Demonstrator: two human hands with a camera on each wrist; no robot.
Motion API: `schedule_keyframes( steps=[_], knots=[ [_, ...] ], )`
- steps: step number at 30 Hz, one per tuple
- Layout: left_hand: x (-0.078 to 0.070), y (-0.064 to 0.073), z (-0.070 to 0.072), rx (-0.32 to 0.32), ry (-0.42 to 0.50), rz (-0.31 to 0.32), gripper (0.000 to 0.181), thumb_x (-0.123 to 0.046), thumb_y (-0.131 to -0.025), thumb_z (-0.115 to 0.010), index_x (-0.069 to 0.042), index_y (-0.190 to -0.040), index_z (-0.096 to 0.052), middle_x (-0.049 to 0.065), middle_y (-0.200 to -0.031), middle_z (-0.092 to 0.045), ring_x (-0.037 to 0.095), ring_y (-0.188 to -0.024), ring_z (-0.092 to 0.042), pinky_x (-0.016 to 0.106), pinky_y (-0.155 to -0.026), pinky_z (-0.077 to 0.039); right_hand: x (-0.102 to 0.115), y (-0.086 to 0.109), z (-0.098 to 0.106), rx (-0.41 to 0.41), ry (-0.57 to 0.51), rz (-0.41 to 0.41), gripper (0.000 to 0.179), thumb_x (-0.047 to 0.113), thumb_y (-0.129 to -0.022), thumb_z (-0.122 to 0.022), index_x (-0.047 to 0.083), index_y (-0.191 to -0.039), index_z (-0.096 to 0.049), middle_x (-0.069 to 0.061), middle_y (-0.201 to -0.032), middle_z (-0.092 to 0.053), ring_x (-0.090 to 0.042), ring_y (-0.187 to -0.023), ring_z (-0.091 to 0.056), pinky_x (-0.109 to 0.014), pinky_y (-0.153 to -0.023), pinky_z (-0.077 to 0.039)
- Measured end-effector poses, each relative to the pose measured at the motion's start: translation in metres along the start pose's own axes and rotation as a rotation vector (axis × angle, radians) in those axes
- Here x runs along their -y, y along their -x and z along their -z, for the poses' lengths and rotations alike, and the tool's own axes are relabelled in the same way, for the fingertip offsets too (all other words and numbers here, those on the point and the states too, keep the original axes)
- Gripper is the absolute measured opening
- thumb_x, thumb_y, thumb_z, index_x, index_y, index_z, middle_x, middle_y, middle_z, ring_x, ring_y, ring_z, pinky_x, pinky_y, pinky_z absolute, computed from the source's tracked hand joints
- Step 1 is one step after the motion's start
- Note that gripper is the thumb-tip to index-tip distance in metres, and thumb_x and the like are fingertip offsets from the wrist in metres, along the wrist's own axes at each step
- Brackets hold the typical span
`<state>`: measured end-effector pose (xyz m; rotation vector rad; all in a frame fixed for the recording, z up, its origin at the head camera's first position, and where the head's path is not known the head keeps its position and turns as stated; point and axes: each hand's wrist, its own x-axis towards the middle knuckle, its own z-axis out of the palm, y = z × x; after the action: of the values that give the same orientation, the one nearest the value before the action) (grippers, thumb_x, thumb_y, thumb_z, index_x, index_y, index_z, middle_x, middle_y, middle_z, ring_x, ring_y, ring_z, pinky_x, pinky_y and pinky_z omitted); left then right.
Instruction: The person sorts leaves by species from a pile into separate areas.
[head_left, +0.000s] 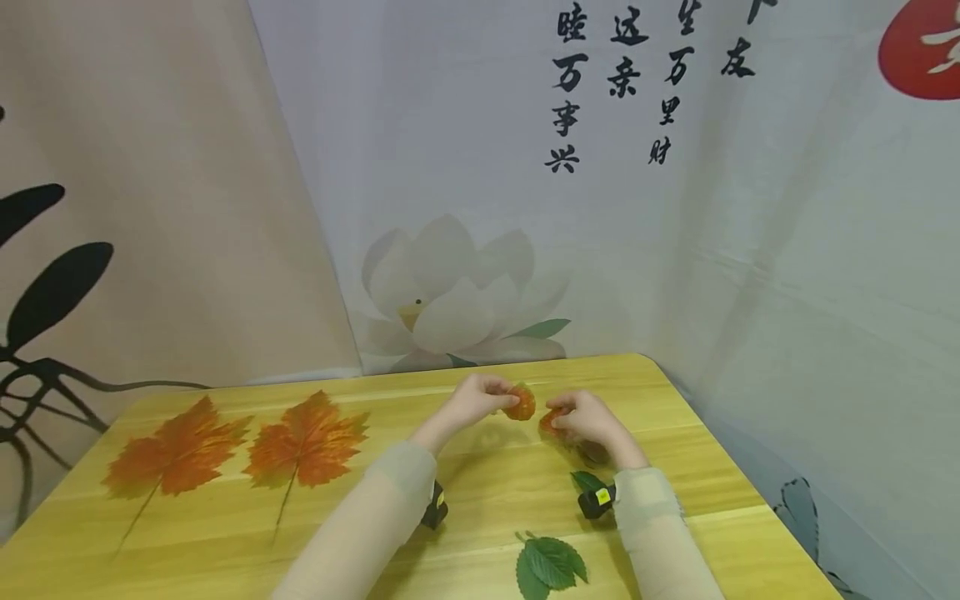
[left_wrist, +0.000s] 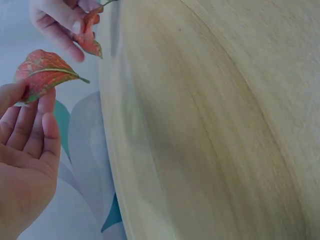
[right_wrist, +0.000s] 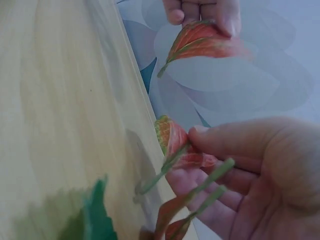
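Over the far part of the table, my left hand (head_left: 474, 402) pinches a small red-orange leaf (head_left: 521, 402) between thumb and fingers. In the left wrist view, that leaf (left_wrist: 46, 75) shows green edges and a short stem pointing toward the table. Just to the right, my right hand (head_left: 596, 419) pinches another red leaf (right_wrist: 176, 142), which is curled and has a yellow-green tip. Below the right palm are reddish-brown leaves (right_wrist: 172, 215) with green stems; I cannot tell whether the fingers hold them too. The two pinched leaves are close together but apart.
Two large orange maple leaves (head_left: 180, 450) lie on the left of the yellow wooden table (head_left: 480, 508). A cluster of green leaves (head_left: 550, 562) is at the near middle, and another green leaf (head_left: 587, 481) lies by the right wrist. Behind the table hangs a printed curtain (head_left: 465, 167).
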<state>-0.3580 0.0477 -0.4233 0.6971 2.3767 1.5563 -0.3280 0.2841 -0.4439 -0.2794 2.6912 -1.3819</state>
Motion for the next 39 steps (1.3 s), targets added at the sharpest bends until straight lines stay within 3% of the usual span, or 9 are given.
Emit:
schedule_keyframes(
  steps=[18,30,39],
  knots=[
    [-0.006,0.009,0.005,0.023,0.036,-0.022,0.023,-0.020,-0.094,-0.065,-0.003,-0.110,-0.068,0.006,-0.090,-0.072,0.016,-0.075,-0.068,0.057,-0.078,-0.049,-0.005,0.002,0.000,0.008,-0.023,-0.013,0.032,-0.002,-0.088,-0.064,-0.010,-0.119,-0.064,-0.011,-0.092,-0.070,-0.017,-0.062,-0.062,-0.032,-0.057,-0.054],
    [0.014,0.025,0.042,-0.060,0.023,0.001,0.025,-0.017,-0.094,-0.065,0.001,-0.112,-0.064,0.008,-0.086,-0.072,0.017,-0.070,-0.067,0.051,-0.071,-0.050,-0.006,0.001,-0.002,0.033,-0.015,0.023,0.031,0.000,-0.089,-0.064,-0.010,-0.118,-0.064,-0.013,-0.096,-0.070,-0.018,-0.069,-0.064,-0.033,-0.061,-0.055],
    [0.020,0.036,0.064,-0.101,0.029,0.039,0.030,-0.019,-0.093,-0.066,0.001,-0.116,-0.063,0.008,-0.086,-0.073,0.020,-0.071,-0.069,0.055,-0.077,-0.049,-0.006,0.005,-0.004,0.036,-0.024,0.025,0.029,0.000,-0.089,-0.063,-0.011,-0.116,-0.065,-0.020,-0.106,-0.068,-0.022,-0.080,-0.069,-0.035,-0.069,-0.057]
  ],
)
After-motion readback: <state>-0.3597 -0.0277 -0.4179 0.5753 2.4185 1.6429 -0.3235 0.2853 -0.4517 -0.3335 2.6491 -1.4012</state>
